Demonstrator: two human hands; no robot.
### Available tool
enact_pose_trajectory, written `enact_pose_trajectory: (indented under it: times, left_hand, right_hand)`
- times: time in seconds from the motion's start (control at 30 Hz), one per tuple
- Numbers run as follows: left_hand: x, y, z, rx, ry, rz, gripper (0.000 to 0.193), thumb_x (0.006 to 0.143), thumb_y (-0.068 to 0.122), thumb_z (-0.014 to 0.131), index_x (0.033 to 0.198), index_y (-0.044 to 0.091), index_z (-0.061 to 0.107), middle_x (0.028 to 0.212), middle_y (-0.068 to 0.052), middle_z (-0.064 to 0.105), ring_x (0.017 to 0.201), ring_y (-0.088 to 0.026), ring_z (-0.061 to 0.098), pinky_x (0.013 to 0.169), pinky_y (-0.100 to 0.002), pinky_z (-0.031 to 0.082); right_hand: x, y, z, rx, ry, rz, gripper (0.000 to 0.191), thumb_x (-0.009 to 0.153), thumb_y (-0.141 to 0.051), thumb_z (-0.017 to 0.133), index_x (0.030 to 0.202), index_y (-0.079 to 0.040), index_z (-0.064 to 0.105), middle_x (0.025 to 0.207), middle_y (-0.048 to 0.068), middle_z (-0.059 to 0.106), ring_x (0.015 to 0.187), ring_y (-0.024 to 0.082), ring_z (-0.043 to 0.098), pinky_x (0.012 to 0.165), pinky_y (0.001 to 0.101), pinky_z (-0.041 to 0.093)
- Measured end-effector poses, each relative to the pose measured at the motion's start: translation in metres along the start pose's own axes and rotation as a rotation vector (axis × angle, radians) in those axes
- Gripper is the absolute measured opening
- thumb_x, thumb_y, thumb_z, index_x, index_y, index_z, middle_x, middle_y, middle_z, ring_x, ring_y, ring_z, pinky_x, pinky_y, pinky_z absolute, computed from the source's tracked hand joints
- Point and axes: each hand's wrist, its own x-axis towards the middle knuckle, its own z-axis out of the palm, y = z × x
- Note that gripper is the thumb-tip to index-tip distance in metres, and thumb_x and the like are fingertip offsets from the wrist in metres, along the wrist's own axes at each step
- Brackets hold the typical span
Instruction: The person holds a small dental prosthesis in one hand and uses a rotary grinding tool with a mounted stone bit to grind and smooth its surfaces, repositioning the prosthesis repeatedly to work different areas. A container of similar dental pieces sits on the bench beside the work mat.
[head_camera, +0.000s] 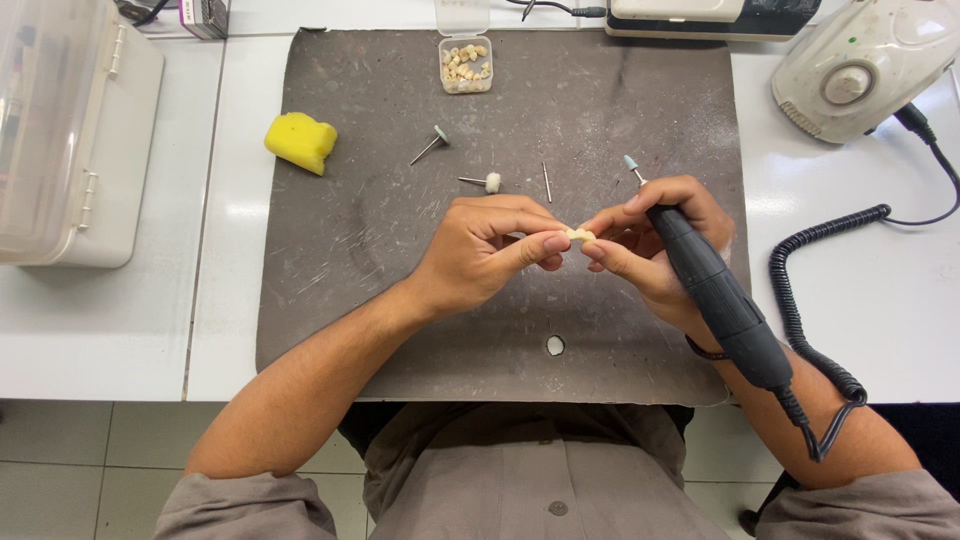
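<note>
Grey sleeves (500, 490) at bottom edge, both forearms reaching fwd over dark grey work mat (400, 300) on white counter (120, 330). Left hand (480, 255) closed in a pinch, thumb + index tips on a small cream tooth-like piece (580, 236), held above mat centre. Right hand (650, 245) also closed: fingertips meet same piece from other side, while palm and remaining fingers grip a black rotary handpiece (715, 300), pale blue-green bur tip (630, 162) pointing away from the body, clear of the piece. Black coiled cord (800, 300) runs from handpiece rear, over counter on the right, to an off-white control unit (860, 65) at top right. On mat beyond hands: bur w/ teal disc head (430, 145), bur w/ white felt head (482, 181), plain thin shank (546, 182), all loose, apart from each other. Yellow sponge (300, 140) near mat's left edge. Small clear box (466, 62), lid open, holding cream tooth-like pieces, at mat's far edge. Large translucent plastic case (70, 130) on counter far left. Small white round spot (555, 345) on mat near the body; can't tell what it is.
</note>
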Motion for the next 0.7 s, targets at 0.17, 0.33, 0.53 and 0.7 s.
enact_pose_trajectory:
  times: [0.17,0.33,0.53,0.7]
  left_hand:
    - [-0.0005,-0.0002,0.0002,0.003,0.008,0.002,0.016,0.103,0.016,0.069,0.11,0.005,0.078,0.101,-0.006,0.076,0.087,-0.011,0.076,0.076,-0.023,0.066]
    - [0.0004,-0.0002,0.0,0.012,-0.001,-0.003,0.016,0.103,0.016,0.07,0.111,0.006,0.078,0.1,-0.006,0.076,0.087,-0.01,0.076,0.075,-0.022,0.065]
    - [-0.0007,0.0002,0.0002,0.01,0.011,-0.004,0.016,0.102,0.016,0.071,0.114,0.007,0.077,0.104,-0.006,0.076,0.09,-0.01,0.075,0.075,-0.021,0.065]
    - [0.0,0.0006,-0.0006,0.01,0.031,0.014,0.019,0.101,0.017,0.073,0.117,0.007,0.076,0.108,-0.006,0.077,0.094,-0.01,0.077,0.078,-0.02,0.067]
  right_hand:
    - [0.0007,0.0006,-0.0007,0.01,-0.012,-0.003,0.042,0.095,0.004,0.078,0.122,-0.008,0.048,0.104,0.022,0.074,0.099,0.027,0.079,0.079,0.0321,0.071]
    - [0.0018,0.0016,-0.001,-0.007,-0.018,-0.023,0.043,0.094,0.005,0.078,0.122,-0.008,0.048,0.104,0.021,0.073,0.103,0.028,0.079,0.082,0.0326,0.071]
    - [0.0012,0.0004,-0.0013,-0.037,-0.01,-0.014,0.045,0.093,0.005,0.079,0.123,-0.008,0.048,0.105,0.021,0.074,0.102,0.027,0.079,0.082,0.0314,0.07]
    - [0.002,0.0009,-0.0003,-0.058,-0.014,-0.043,0.045,0.093,0.004,0.08,0.123,-0.009,0.048,0.106,0.021,0.074,0.102,0.026,0.079,0.084,0.031,0.07]
